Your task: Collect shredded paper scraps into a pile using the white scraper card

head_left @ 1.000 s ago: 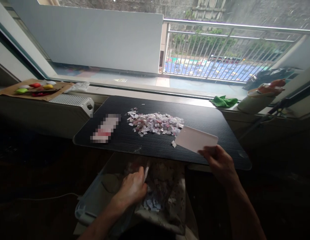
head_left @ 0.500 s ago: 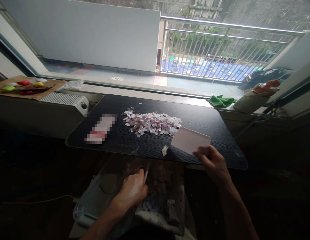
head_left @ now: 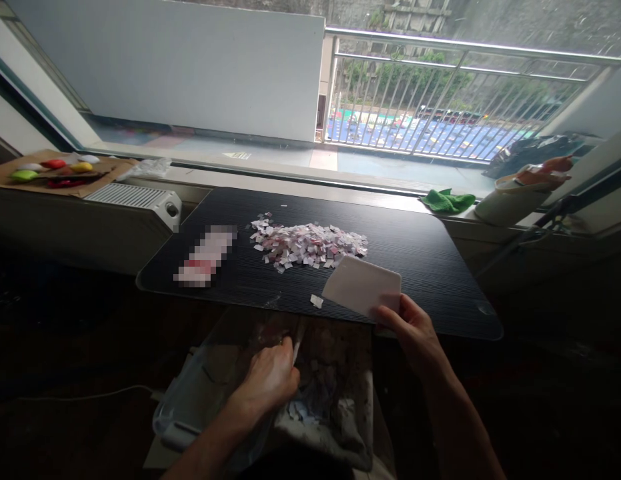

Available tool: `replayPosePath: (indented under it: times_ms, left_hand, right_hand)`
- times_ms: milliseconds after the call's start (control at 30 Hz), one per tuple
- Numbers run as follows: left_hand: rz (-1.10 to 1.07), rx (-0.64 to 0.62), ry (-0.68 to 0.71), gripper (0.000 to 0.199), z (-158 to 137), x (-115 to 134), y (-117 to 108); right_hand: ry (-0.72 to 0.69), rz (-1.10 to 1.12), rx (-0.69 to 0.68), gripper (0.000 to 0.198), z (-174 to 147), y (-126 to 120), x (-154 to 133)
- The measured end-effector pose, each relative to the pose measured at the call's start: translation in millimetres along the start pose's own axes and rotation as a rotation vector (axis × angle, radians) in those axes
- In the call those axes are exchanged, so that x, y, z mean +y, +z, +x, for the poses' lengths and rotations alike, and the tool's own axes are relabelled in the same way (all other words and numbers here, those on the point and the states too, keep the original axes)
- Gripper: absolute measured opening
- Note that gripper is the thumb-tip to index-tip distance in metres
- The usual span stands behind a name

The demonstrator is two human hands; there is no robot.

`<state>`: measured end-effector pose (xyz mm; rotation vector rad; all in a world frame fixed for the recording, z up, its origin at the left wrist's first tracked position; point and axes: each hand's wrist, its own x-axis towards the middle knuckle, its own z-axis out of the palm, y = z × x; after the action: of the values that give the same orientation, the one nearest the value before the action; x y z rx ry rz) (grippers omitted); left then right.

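Observation:
My right hand (head_left: pixel 413 327) pinches a flat white scraper card (head_left: pixel 365 287) by its near right corner. The card is tilted over the front part of the black table (head_left: pixel 425 247), its left corner close to a small loose paper piece (head_left: pixel 316 301). Behind it spreads a heap of small cut paper pieces (head_left: pixel 310 243). My left hand (head_left: pixel 273 373) is closed below the table's front edge, above an open container (head_left: pixel 357 427) with paper scraps inside. A pale strip shows beside its fingers; what they grip is unclear.
A blurred-out pinkish item (head_left: pixel 205 257) lies on the table's left. A clear plastic bin (head_left: pixel 177 407) stands below. On the sill are a green cloth (head_left: pixel 447 200) and a pot (head_left: pixel 513 197). A radiator (head_left: pixel 135 200) and a brown board (head_left: pixel 55 177) flank the left.
My right hand has moved left with the card, and the loose paper near its edge has shifted left too. My left hand stays at about the same place below the table.

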<state>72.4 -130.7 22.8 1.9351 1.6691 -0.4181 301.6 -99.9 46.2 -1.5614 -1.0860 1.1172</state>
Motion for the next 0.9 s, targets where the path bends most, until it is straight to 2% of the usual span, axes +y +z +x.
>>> replayPosePath:
  times_ms: [233,433,633,767,900]
  left_hand:
    - [-0.002,-0.006,0.018,0.025,-1,2,-2]
    - [0.007,-0.014,0.009,0.027,-1,2,-1]
    - [0.003,-0.013,0.003,0.028,-1,2,-2]
    - [0.020,-0.014,0.010,0.028,-1,2,-1]
    - [0.031,-0.010,0.015,0.027,0,2,-1]
  right_hand:
    - [0.006,0.006,0.070,0.030,0,-1,1]
    - [-0.009,-0.009,-0.017,0.030,0,6,0]
    - [-0.008,-0.083,0.058,0.025,1,3,-2]
    - [0.000,-0.054,-0.024,0.026,0,6,-4]
    - [-0.028,-0.031,-0.023,0.025,2,10,-6]
